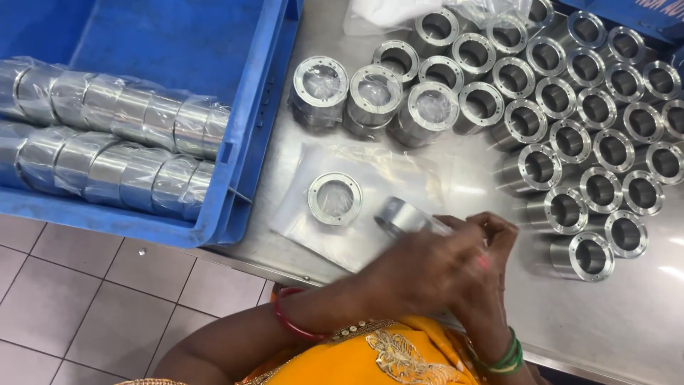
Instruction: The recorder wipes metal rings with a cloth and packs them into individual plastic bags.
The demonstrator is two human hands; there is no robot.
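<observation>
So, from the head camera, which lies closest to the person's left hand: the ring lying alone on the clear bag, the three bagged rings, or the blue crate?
1. The lone ring on the clear bag, just left of the left hand.
2. The three bagged rings, farther up the table.
3. The blue crate, off to the left, though its near corner nearly ties with the bagged rings.
</observation>
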